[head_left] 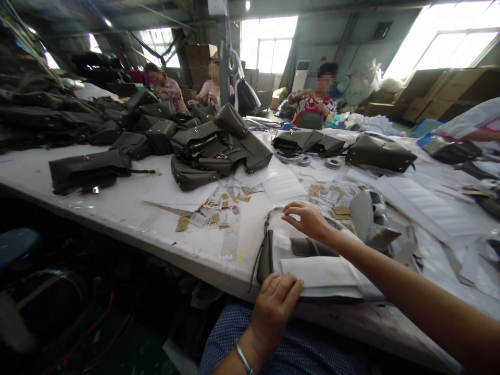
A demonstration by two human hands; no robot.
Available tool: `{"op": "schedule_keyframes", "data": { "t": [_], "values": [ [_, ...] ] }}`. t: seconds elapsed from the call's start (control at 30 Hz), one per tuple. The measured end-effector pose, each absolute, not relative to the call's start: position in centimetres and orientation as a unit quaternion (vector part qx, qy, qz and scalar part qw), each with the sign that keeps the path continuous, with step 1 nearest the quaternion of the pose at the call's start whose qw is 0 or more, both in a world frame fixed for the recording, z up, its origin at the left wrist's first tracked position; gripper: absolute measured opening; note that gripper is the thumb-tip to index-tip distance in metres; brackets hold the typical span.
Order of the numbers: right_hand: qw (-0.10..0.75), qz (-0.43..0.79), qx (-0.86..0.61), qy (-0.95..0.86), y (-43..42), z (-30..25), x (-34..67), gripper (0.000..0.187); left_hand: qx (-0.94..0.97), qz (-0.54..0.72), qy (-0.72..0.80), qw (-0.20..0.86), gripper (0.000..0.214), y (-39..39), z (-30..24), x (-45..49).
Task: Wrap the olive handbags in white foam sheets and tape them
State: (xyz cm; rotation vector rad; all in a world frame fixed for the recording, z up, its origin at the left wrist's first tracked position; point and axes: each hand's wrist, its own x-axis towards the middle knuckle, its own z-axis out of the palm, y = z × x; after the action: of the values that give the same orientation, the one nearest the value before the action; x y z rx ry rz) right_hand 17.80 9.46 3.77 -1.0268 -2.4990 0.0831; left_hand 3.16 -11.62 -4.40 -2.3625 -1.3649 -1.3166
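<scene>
A dark handbag (264,259) lies at the table's near edge, partly covered by white foam sheet (320,273). My left hand (275,299) has its fingers pressed together over the bag's near left side, at the end of the folded sheet. Across the bag reaches my right arm. The fingers of my right hand (307,221) are curled together beside the pale-wrapped strap at the bag's far side; what is between them is too small to make out. A thin dark cord (255,260) hangs from the bag's left end.
Paper tags (216,208) lie scattered beyond the bag. Dark handbags (219,146) are piled at the back left, and another bag (380,152) stands farther right. White foam sheets (422,208) spread to the right. Several people sit across the table, one person (312,101) handling a bag.
</scene>
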Motion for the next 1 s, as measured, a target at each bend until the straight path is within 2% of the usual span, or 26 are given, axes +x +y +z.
{"op": "schedule_keyframes", "data": {
  "t": [0.13,0.4,0.63,0.9,1.0],
  "values": [
    [0.159,-0.037,-0.449,-0.879,10.0,4.2,17.2,0.022,-0.778,-0.43,-0.453,0.064,0.028,-11.6,-4.6,3.2],
    [0.158,-0.093,-0.503,-0.845,10.4,2.6,18.0,0.031,-0.777,-0.432,-0.454,0.061,0.029,-11.7,-4.3,3.3],
    [0.137,-0.1,-0.495,-0.852,12.1,0.2,17.0,0.029,-0.775,-0.431,-0.458,0.07,0.029,-11.5,-4.4,3.4],
    [0.201,-0.106,-0.466,-0.855,9.0,2.6,17.3,0.028,-0.776,-0.428,-0.456,0.08,0.029,-11.5,-4.4,3.3],
    [0.251,-0.083,-0.398,-0.878,5.5,4.1,18.2,0.025,-0.776,-0.435,-0.452,0.071,0.028,-11.4,-4.3,3.3]
  ]
}}
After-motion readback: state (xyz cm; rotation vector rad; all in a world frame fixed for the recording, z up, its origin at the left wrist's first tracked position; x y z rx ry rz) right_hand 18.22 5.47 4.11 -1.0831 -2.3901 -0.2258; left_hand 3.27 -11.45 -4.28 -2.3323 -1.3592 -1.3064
